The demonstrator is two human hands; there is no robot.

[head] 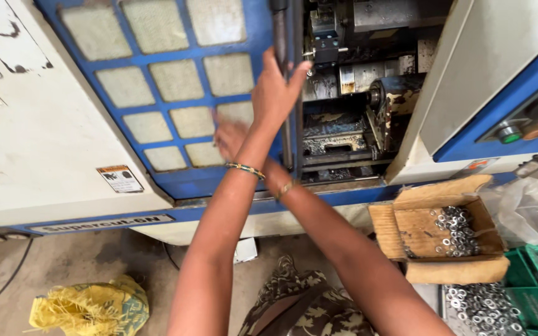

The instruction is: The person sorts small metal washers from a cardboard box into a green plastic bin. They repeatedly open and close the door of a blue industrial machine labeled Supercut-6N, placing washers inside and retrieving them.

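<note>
1. The fingers (270, 62) of the left hand (274, 93) curl around the edge of the blue sliding door (219, 177), right at its dark bar (279, 31). The thumb sticks out to the side.
2. The right hand (230, 135) crosses under the left arm and lies on the door, just below those fingers. It is blurry, so it is hard to tell if its fingers are spread.
3. The door looks part way along its track. Past the fingers, a gap shows the oily machine insides (344, 124).
4. The door edge and the white frame (468, 81) are hard edges near the fingers.
5. Far below the fingers sit a cardboard box (449, 267) of metal rings, a green crate (518, 267) and a yellow sack (88, 308). The arms have open room above them.
</note>
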